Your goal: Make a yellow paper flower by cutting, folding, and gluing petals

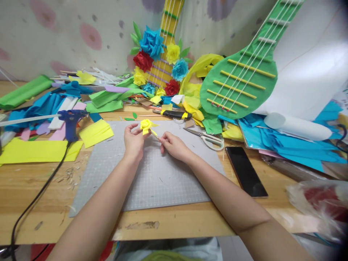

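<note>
A small yellow paper flower is held above the grey cutting mat. The fingers of my left hand are closed on the flower's base from the left. Thin and pale, a stick runs from the flower down to the right. My right hand pinches the stick's lower end between thumb and forefinger. Scissors with pale handles lie to the right of my right hand, blades pointing left. Behind the hands rests a yellow and black utility knife.
At left, a blue glue gun trails its black cord near yellow paper sheets. A phone lies right of the mat. Behind stand a green paper lute and a yellow one with paper flowers. Blue paper is piled at right.
</note>
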`<state>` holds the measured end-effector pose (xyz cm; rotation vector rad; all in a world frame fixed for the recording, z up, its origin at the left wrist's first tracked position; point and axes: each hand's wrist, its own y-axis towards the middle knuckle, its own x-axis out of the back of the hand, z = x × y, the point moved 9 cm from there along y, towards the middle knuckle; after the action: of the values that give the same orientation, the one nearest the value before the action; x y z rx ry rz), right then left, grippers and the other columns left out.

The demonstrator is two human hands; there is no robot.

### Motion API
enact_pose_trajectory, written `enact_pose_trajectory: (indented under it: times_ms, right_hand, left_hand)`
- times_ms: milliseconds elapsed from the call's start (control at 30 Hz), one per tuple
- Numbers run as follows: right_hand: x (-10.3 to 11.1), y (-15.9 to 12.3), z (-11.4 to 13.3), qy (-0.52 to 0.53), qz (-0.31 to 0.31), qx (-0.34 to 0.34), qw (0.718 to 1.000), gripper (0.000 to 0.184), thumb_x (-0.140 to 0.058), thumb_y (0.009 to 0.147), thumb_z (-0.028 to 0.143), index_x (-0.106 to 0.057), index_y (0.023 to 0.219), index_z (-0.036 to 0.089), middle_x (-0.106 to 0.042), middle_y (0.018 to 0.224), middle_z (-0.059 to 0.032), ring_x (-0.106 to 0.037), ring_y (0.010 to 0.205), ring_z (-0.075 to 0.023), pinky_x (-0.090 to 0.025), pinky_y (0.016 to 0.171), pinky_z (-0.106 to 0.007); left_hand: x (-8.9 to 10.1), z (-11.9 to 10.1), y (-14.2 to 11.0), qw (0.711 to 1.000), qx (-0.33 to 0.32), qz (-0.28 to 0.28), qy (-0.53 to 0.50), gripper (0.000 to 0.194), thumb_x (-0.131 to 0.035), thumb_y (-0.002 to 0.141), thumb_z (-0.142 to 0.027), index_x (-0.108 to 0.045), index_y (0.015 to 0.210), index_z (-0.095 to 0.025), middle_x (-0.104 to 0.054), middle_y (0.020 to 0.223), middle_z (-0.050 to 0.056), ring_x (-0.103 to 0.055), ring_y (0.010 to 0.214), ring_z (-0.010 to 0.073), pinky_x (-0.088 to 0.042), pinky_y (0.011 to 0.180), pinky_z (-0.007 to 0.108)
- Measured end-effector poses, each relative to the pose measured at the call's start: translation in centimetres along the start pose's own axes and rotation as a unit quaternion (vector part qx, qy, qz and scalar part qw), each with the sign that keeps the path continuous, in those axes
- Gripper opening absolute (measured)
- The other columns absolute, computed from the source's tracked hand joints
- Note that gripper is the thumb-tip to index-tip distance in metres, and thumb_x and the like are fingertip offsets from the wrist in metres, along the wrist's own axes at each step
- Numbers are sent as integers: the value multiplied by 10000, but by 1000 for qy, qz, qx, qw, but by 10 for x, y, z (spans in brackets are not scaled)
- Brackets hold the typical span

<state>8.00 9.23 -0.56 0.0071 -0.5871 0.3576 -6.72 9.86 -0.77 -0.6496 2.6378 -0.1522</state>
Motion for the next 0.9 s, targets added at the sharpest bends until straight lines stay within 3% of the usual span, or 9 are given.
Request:
enact_pose_trajectory:
  times_ms: [100,300,467,567,900]
  right_hand:
    - [0,0,-1,0,-1,-3,1000,159,-390,861,332,-431,775,205,-622,592,50,-529,547,-82,-362,600,-201]
    - [7,2,-8,-11,-30,-18,999,165,-391,858,345,-447,788,208,-614,589,53,-518,508,-78,-355,564,-198]
    - [13,1,-5,-55,-47,-12,997,166,-430,845,362,-476,815,205,-614,614,37,-550,565,-93,-352,569,-204]
    - [16,-1,1,-112,-62,8,992,174,-477,821,380,-501,812,207,-620,673,20,-547,601,-104,-339,570,-211]
    - [27,-5,16,-297,-85,63,949,114,-534,797,320,-552,846,218,-622,784,-22,-536,728,-158,-295,593,-246]
  left_hand:
    - [-1,4,0,1000,18,6,-11,450,-662,512,13,-434,849,-179,-625,685,-15,-620,634,107,-503,720,279]
    - [-12,10,-2,993,62,75,-60,326,-587,582,-26,-484,861,-159,-646,777,52,-639,765,159,-498,784,333]
    - [-16,13,-5,985,114,90,-98,112,-506,696,-182,-507,803,-148,-646,818,93,-640,783,178,-495,798,350]
    - [-18,16,-4,984,123,106,-75,160,-539,726,-264,-542,819,-133,-650,828,96,-641,769,174,-503,769,325]
    - [-9,17,3,989,130,62,-42,76,-511,735,-158,-556,727,-97,-644,721,91,-629,674,136,-496,687,238]
